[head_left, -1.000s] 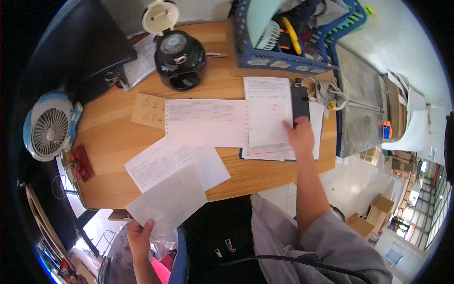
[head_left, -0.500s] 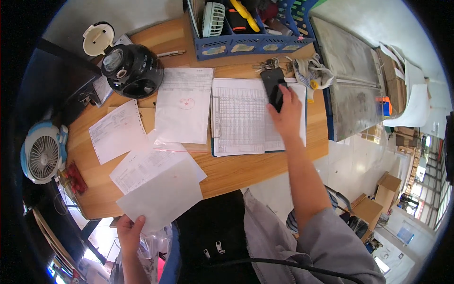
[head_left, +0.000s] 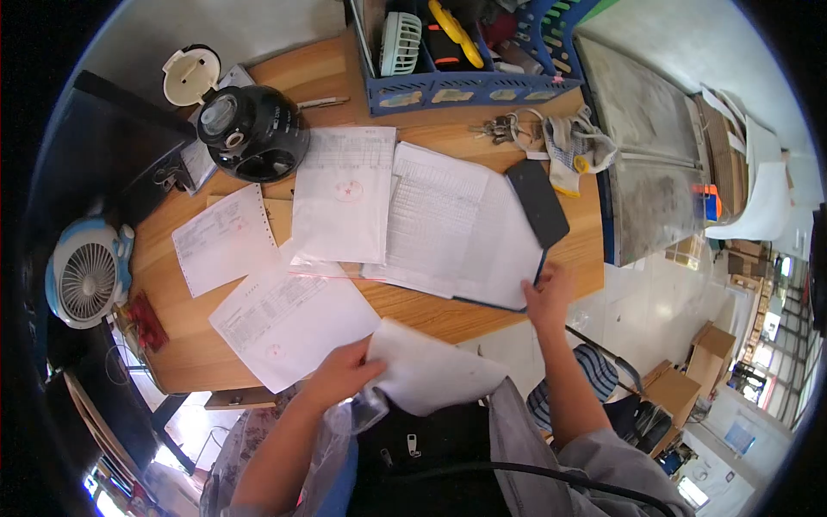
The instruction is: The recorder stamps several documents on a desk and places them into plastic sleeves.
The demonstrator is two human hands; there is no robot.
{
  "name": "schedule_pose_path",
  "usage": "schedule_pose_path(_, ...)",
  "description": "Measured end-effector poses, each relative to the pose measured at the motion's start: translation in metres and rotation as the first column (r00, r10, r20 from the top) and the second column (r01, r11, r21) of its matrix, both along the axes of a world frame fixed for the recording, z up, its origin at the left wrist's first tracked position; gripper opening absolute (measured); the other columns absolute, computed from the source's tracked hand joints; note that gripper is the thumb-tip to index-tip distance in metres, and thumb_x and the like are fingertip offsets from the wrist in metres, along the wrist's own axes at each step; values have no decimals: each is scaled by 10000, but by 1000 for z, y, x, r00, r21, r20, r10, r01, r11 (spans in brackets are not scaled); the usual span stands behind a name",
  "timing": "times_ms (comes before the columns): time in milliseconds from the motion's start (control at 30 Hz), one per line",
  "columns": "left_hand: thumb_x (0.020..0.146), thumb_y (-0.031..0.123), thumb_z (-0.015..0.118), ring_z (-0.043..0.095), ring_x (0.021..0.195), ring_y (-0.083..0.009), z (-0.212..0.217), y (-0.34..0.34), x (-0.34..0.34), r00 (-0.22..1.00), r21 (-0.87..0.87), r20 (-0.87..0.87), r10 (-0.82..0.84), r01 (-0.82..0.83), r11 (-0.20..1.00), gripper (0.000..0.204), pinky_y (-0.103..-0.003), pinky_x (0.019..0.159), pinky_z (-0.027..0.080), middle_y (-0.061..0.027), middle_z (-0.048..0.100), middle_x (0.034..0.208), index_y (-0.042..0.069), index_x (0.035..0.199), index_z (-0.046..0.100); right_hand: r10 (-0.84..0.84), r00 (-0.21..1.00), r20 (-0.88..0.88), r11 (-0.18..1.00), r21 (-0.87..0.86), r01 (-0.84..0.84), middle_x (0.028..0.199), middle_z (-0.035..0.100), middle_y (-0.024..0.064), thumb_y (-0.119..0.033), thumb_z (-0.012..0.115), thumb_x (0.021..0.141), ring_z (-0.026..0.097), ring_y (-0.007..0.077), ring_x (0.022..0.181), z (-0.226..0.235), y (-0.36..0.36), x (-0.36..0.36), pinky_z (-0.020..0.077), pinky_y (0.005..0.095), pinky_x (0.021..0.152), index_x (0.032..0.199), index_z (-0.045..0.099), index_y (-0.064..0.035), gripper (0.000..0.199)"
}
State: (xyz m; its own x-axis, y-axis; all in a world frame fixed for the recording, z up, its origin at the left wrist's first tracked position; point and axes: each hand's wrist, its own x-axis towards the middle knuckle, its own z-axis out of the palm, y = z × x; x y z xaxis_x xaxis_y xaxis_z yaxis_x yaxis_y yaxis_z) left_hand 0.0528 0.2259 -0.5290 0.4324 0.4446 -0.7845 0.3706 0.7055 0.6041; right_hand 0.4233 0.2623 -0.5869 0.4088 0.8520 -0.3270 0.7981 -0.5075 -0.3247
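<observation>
My left hand [head_left: 340,375] pinches the edge of a curved white sheet of paper [head_left: 435,366] in front of my body. At the lower right corner of a dark blue clip folder with printed table sheets [head_left: 457,220], my right hand [head_left: 550,300] grips the edge with thumb and fingers. The folder lies turned at an angle on the desk. A black phone [head_left: 539,203] rests by its upper right edge. The folder's left side is overlapped by a clear sleeve with a stamped form [head_left: 340,202]. Another printed form [head_left: 289,323] lies near my left hand.
Behind stands a blue basket [head_left: 474,93] with a small fan and tools. A black kettle [head_left: 250,138] has its lid raised. Keys [head_left: 500,129] and a glove [head_left: 577,142] lie at the right. A blue-white fan [head_left: 89,274] stands left; a perforated sheet [head_left: 226,237] lies nearby.
My right hand has left the phone and moved down to the folder's corner. The phone has shifted right and the folder has turned. My left hand has carried the white sheet rightward.
</observation>
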Motion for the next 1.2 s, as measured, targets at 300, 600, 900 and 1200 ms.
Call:
schedule_pose_path(300,792,159,550,598,751,-285,-36,40,62,967,543,-33,251,-193,817,337,-359,683,466,-172,615,867,56,1111,585,-376,740,-557,925,-271,265,823,598,129,-146,708,768,612,275,848,24,-28,-31,494,359,745,1009,504,36,365)
schedule_pose_path(600,799,131,533,639,788,-296,-6,42,83,934,641,-349,-74,296,708,275,-421,697,516,-151,390,1419,66,1055,610,403,902,156,855,288,-432,1185,464,197,-271,810,668,444,376,1109,12,65,-10,376,426,956,1398,303,-46,917)
schedule_pose_path(900,828,155,500,643,826,-291,-33,46,92,804,609,-507,-310,589,531,176,-422,726,529,-130,241,1508,41,948,560,80,992,98,985,148,-94,1189,444,257,-270,787,669,430,417,1078,12,-36,-10,333,485,975,1364,323,-16,873)
schedule_pose_path(1200,832,149,513,622,781,-287,-16,69,64,876,755,-361,-321,476,451,226,-419,680,503,-128,622,1027,28,1014,571,382,923,42,855,364,-370,1248,457,229,-115,748,686,428,402,1157,24,96,23,369,448,976,1323,388,-37,736)
